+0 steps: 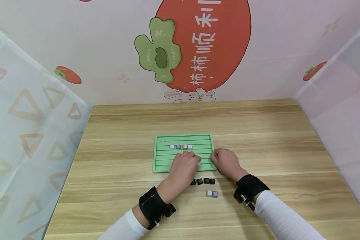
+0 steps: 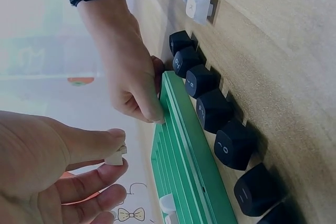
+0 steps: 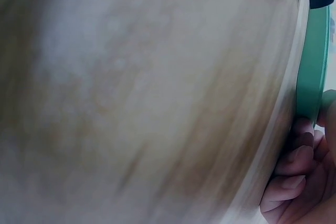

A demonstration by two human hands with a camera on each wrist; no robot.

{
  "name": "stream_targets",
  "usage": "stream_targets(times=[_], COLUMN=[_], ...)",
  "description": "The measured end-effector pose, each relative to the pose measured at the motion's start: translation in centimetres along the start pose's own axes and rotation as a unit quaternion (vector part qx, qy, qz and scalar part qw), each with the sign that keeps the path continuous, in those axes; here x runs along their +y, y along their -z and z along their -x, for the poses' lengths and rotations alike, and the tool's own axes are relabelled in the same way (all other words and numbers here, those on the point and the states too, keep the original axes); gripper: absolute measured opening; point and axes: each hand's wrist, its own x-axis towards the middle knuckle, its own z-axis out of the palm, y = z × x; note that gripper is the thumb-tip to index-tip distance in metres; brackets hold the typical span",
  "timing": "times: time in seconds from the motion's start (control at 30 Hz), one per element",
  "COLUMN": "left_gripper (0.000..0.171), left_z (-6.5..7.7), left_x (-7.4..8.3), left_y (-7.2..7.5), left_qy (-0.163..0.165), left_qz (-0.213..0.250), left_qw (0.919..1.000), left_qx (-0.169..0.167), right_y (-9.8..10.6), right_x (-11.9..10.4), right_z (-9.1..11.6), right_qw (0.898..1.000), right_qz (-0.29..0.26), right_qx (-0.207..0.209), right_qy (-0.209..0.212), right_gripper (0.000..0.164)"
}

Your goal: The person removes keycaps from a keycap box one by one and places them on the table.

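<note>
My left hand [image 1: 184, 168] is over the front middle of a green ridged tray [image 1: 154, 156]. Between thumb and index finger it pinches a small white keycap [image 2: 114, 157], best seen in the left wrist view; the other fingers are loosely bent. At the tray's right edge, my right hand [image 1: 226, 162] grips the rim, thumb [image 2: 152, 109] on top and curled fingers [image 3: 291, 163] against the side and table. A short row of light and grey keycaps [image 1: 178, 146] sits on an upper strip of the tray.
Several black keycaps [image 1: 206, 180] stand in a line on the wooden table [image 1: 114, 173] in front of the tray, partly hidden by my left forearm. Nearer me are a white keycap [image 1: 209, 193] and a grey one [image 1: 215, 194]. A printed cloth [image 1: 114, 66] hangs behind the table.
</note>
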Motion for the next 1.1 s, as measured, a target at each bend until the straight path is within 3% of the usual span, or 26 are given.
stream_targets(times=[0.5,0.87,1.1], left_gripper=[0.016,0.012,0.013], left_z=[1.3,1.8,2.0], left_x=[0.3,0.8,1.1], left_y=[0.0,-0.6,-0.8], left_qy=[-0.002,-0.015,-0.013], left_qz=[0.013,0.008,0.004], left_qw=[0.9997,0.9998,0.9998], left_qx=[-0.023,-0.005,-0.014], right_y=[0.0,0.1,0.2], right_x=[-0.2,-0.2,-0.2], right_z=[0.0,0.1,0.1], right_qw=[1.000,1.000,1.000], right_qz=[-0.004,-0.001,0.001], right_qx=[-0.003,-0.003,-0.008], right_qy=[-0.003,-0.005,-0.009], right_gripper=[0.037,0.038,0.036])
